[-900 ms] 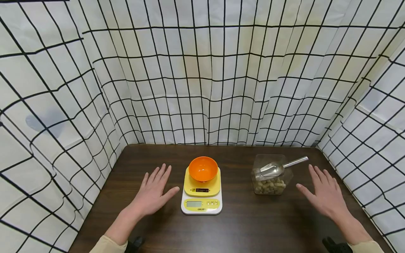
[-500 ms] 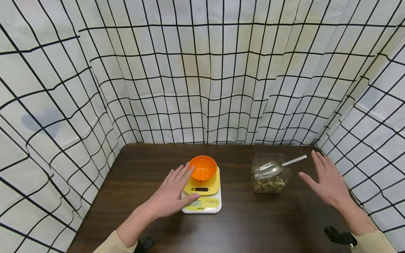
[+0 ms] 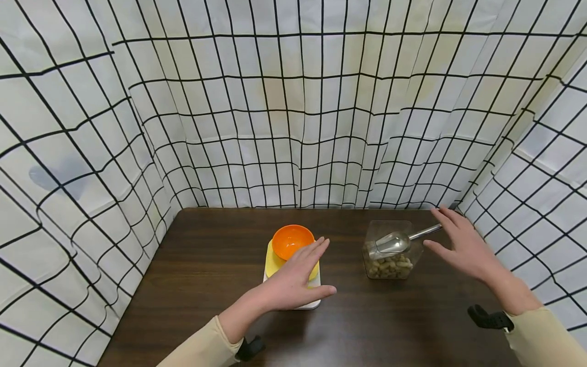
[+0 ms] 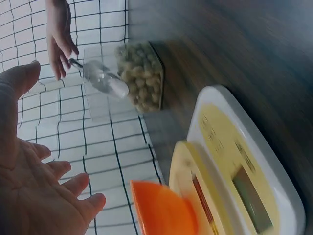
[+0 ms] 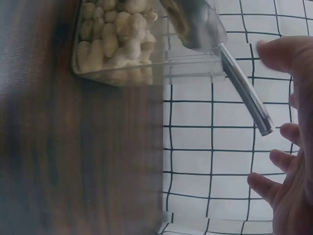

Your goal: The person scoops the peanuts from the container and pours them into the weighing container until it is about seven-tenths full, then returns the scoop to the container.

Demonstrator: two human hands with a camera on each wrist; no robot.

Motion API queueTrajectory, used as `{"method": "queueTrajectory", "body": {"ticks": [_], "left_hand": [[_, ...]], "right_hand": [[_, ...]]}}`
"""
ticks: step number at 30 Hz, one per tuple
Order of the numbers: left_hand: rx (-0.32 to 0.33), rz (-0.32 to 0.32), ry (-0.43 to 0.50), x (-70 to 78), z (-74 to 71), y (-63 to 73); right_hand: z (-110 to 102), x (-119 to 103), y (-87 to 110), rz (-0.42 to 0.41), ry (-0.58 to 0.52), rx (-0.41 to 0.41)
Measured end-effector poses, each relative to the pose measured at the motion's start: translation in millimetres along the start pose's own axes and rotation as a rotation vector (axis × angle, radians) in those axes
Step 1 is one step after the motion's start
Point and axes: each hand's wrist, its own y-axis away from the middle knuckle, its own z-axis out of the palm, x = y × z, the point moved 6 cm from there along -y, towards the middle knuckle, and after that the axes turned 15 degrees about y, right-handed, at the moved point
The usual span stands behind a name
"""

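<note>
An orange bowl [image 3: 291, 241] stands on a yellow and white kitchen scale [image 3: 274, 263]. My left hand [image 3: 295, 280] hovers over the scale with its fingers extended, hiding the display in the head view; the left wrist view shows the scale's display [image 4: 252, 199]. On the right, a clear container [image 3: 390, 228] holds unshelled peanuts [image 3: 390, 267]. A metal scoop [image 3: 394, 244] lies in it, its handle sticking out over the right rim. Beside that handle [image 5: 247, 90] is my right hand [image 3: 468, 250], fingers spread and apart from it in the right wrist view. Both hands hold nothing.
A dark wooden table [image 3: 211, 255] carries these things. White curtains with black grid lines [image 3: 293, 117] surround its back and sides. Each wrist wears a black strap, one visible below the right hand [image 3: 490, 318].
My left hand has moved right, from the left side of the scale to over it. My right hand has risen and shifted left toward the scoop's handle. Bowl, scale and container stay put.
</note>
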Motion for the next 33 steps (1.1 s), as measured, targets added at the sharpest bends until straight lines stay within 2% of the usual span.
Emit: {"method": "queueTrajectory", "body": {"ticks": [5,13,18,24,28,33], "left_hand": [[0.009,-0.028,0.103,0.8,14.1,-20.6],[0.020,-0.089,0.214,-7.4,37.0,-55.3],[0.029,-0.135,0.275,-13.0,51.0,-82.6],[0.070,-0.188,0.378,-21.7,66.0,-115.6],[0.068,-0.193,0.386,-25.0,71.4,-128.2],[0.056,-0.184,0.385,-26.0,71.3,-136.8]], "right_hand": [[-3,-4,-11.9,-0.053,0.025,-0.044],[0,-9,-23.6,-0.068,0.054,-0.146],[2,-11,-27.5,-0.080,0.058,-0.192],[7,-14,-36.7,-0.096,0.060,-0.237],[11,-17,-42.5,-0.122,0.054,-0.264],[14,-19,-47.4,-0.126,0.049,-0.293]]}}
